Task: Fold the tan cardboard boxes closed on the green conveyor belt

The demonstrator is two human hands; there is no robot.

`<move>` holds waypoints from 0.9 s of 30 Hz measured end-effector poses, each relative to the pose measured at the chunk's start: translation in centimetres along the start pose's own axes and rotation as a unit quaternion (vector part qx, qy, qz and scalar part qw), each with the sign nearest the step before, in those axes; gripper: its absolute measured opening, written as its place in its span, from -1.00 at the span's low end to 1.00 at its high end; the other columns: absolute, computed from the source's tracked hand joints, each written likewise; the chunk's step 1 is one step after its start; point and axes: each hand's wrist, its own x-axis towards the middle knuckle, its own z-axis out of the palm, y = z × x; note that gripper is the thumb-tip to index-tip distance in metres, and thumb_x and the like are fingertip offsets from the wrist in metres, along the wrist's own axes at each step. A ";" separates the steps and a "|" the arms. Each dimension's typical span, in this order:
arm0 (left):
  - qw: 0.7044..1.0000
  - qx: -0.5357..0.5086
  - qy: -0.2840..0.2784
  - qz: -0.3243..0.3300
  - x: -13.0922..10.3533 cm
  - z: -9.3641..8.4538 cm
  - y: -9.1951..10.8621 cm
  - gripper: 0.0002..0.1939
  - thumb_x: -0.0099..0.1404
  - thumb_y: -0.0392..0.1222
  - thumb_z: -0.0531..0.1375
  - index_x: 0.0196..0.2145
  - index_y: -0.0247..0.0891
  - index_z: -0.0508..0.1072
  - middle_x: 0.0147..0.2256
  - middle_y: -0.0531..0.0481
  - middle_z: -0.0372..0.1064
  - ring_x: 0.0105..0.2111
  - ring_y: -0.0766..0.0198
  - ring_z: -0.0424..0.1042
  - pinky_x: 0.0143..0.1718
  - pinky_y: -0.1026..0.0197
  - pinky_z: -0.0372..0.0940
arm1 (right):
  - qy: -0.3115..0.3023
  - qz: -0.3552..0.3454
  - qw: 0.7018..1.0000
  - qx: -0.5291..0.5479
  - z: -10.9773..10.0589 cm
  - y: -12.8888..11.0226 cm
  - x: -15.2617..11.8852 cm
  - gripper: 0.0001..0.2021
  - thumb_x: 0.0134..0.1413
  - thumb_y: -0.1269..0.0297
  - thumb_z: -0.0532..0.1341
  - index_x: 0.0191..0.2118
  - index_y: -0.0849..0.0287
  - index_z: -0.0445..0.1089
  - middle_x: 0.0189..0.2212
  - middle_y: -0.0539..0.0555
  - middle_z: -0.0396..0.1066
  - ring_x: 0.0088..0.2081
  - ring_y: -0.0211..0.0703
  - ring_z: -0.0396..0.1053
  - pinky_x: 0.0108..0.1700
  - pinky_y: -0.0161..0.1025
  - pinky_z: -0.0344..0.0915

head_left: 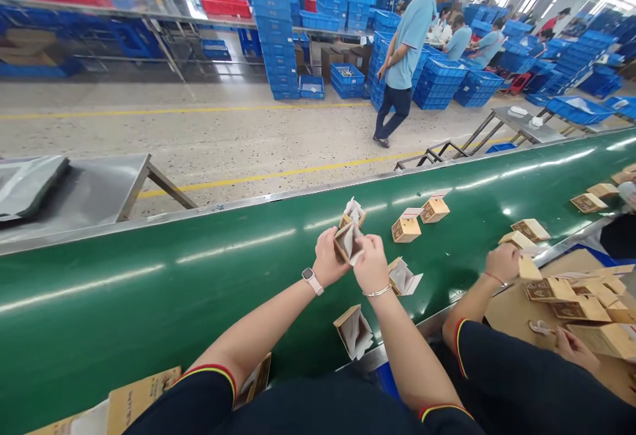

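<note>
Both my hands are on a small open cardboard box (pixel 346 244) with white lining inside, held above the green conveyor belt (pixel 124 283). My left hand (pixel 328 259), with a watch at the wrist, grips the box's left side. At its right edge my right hand (pixel 371 263) pinches the white lining or flap; a bracelet circles that wrist. Just behind the held box is another open box (pixel 352 213) with white lining. Two more lined boxes, one (pixel 403 277) to the right and one (pixel 354 332) nearer me, stand open on the belt.
Further right, small boxes (pixel 406 227) sit on the belt. A co-worker's hand (pixel 503 263) reaches over its near edge, beside a carton of boxes (pixel 551 289). Flat cardboard (pixel 142 398) lies at the lower left. Beyond the belt a person (pixel 405 51) walks past blue crates (pixel 275 31).
</note>
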 end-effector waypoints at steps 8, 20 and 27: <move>0.992 0.008 -0.117 0.040 -5.1 -1.3 -8.5 -0.22 0.19 -0.03 0.22 0.24 -0.22 -0.07 0.19 -0.31 0.07 0.20 -0.06 0.12 0.12 -0.17 0.16 | -0.061 -0.071 0.985 0.148 4.0 9.8 -6.0 -0.61 0.14 0.20 0.06 0.09 0.13 0.21 -0.03 0.25 0.32 0.00 0.02 0.33 -0.15 -0.03 0.44; 0.938 0.133 -0.314 0.060 -1.6 -0.5 -6.0 -0.63 0.29 -0.13 0.06 0.05 -0.15 0.35 0.03 -0.19 0.37 0.14 -0.01 0.20 0.02 -0.11 0.14 | -0.216 -0.122 0.966 0.070 6.2 11.9 -4.2 -0.78 0.04 0.14 0.18 -0.21 0.06 0.45 -0.15 0.10 0.48 0.01 0.04 0.29 0.08 0.11 0.17; 0.988 0.009 -0.145 -0.060 -0.5 1.8 -5.6 -0.85 0.23 -0.16 0.11 -0.26 -0.26 0.35 -0.17 -0.18 0.36 -0.11 0.10 0.36 -0.04 -0.04 0.25 | -0.013 0.118 0.977 0.175 7.9 11.6 -4.3 -0.72 0.01 0.09 0.16 -0.57 0.13 0.21 -0.30 0.14 0.33 -0.27 -0.11 0.36 -0.22 -0.10 0.36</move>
